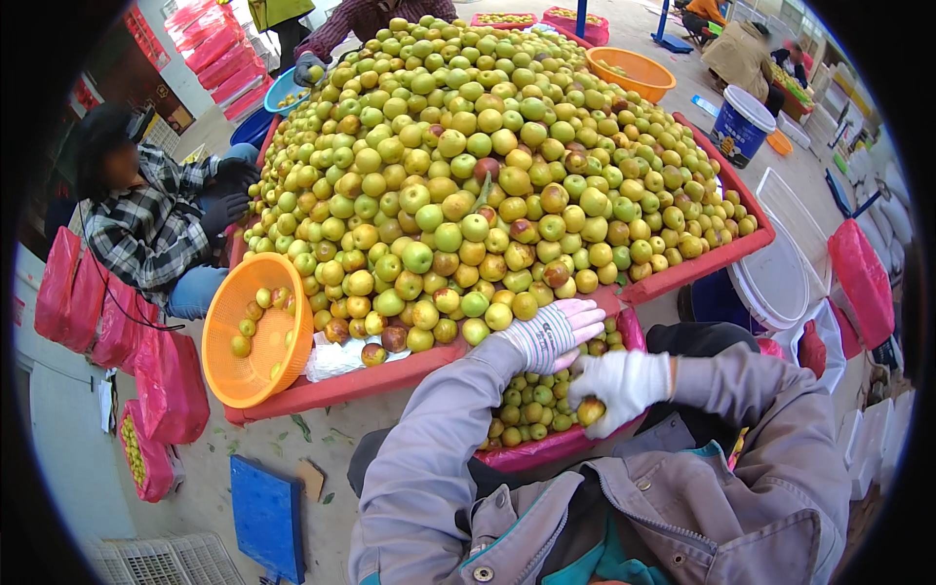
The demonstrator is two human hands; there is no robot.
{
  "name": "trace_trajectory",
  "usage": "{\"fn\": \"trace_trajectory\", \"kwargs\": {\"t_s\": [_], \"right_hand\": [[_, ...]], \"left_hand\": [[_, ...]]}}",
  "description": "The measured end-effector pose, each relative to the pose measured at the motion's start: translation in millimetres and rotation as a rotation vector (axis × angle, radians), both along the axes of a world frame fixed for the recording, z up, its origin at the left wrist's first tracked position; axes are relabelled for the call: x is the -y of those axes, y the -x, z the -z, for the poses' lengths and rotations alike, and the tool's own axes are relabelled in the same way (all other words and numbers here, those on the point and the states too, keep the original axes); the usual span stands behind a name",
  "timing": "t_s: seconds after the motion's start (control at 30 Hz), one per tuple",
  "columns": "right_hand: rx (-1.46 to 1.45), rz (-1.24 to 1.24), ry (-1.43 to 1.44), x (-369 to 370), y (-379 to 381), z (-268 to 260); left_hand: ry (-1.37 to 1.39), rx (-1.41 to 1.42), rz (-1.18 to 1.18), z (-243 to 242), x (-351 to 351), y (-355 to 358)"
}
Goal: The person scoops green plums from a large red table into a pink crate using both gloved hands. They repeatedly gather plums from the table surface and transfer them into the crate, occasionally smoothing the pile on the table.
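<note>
A large heap of green-yellow jujube-like fruits (439, 197) fills a table with a red padded rim (702, 270). My left hand (552, 335), in a striped knit glove, lies palm down at the near rim, fingers stretched to the right; its palm side is hidden. My right hand (621, 391), in a white glove, is over a pink-lined crate (537, 455) of the same fruits at my lap. A reddish-brown and yellow fruit (591, 411) is held at its fingers. One red fruit (486, 169) lies amid the heap beside a green leaf.
An orange basket (298, 351) with some fruits rests on the table's near left corner; another orange basket (636, 69) is at the far right. A person in a checked shirt (150, 212) sits at left, gloved hands by the heap. A second person's gloved hand (311, 69) is at the far edge.
</note>
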State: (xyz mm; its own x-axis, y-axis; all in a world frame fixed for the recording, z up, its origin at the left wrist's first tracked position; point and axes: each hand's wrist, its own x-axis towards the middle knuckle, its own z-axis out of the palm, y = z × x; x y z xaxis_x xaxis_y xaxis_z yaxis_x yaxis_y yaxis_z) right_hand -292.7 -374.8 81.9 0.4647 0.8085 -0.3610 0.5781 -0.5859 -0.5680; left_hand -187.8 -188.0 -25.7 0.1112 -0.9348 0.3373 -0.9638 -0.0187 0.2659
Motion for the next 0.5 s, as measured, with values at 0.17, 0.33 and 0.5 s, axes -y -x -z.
{"fn": "trace_trajectory", "kwargs": {"t_s": [0.17,0.33,0.5], "right_hand": [[0.154,0.013,0.026,-5.7,57.8,133.0],[0.493,0.044,-0.209,-22.4,62.0,145.4],[0.395,0.094,-0.458,-16.5,-20.5,14.3]], "left_hand": [[-0.002,0.021,0.001,-11.3,-0.3,2.1],[-0.023,0.034,-0.01,-17.9,-1.9,0.5],[0.016,-0.076,-0.011,4.9,-1.7,-6.5]]}}
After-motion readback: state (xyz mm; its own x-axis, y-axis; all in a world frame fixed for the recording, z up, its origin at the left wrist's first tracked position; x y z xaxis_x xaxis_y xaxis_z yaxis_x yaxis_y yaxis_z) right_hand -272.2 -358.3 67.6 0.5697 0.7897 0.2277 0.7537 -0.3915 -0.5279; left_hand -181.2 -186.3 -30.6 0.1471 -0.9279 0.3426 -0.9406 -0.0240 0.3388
